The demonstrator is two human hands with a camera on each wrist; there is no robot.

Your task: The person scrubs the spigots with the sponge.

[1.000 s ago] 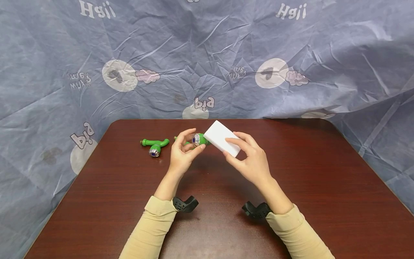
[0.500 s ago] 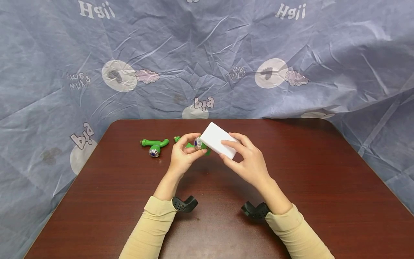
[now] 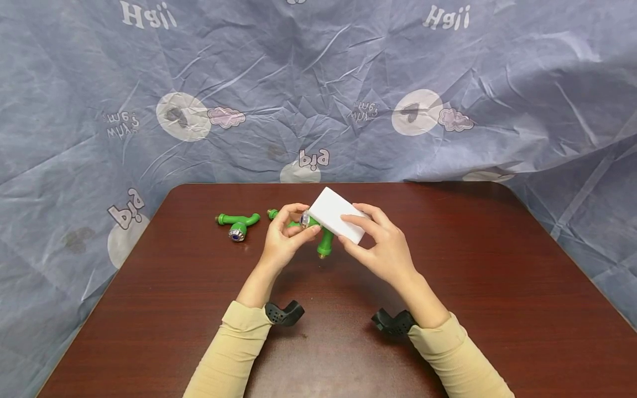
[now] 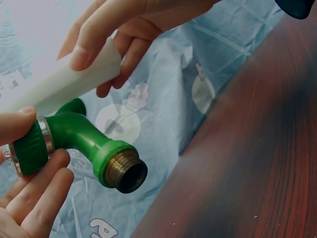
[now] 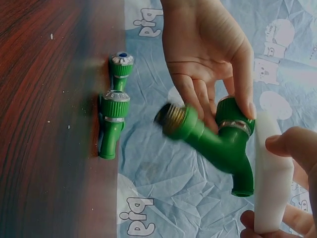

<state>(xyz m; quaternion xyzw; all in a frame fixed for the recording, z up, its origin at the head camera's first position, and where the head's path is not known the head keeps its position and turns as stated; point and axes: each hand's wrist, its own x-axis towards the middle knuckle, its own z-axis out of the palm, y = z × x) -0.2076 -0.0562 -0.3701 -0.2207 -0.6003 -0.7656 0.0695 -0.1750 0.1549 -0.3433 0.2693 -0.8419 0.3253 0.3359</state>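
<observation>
My left hand (image 3: 282, 241) pinches a green faucet (image 4: 81, 134) by its ribbed knob, thumb on one side and fingers on the other. The faucet's brass threaded inlet (image 5: 171, 116) points toward me in the head view, and its spout shows in the right wrist view. My right hand (image 3: 385, 243) grips a white sponge block (image 3: 335, 213) between thumb and fingers. One face of the sponge lies against or very close to the faucet. Both are held above the table.
Two more green faucets lie on the dark red table (image 3: 473, 265): one at the left (image 3: 239, 224), another faucet (image 3: 272, 213) partly hidden behind my left hand. A printed blue-grey cloth (image 3: 318, 88) hangs behind the table.
The held faucet has turned, so its threaded inlet now points down below the sponge. The sponge and right hand shifted slightly left, while my left hand moved slightly right.
</observation>
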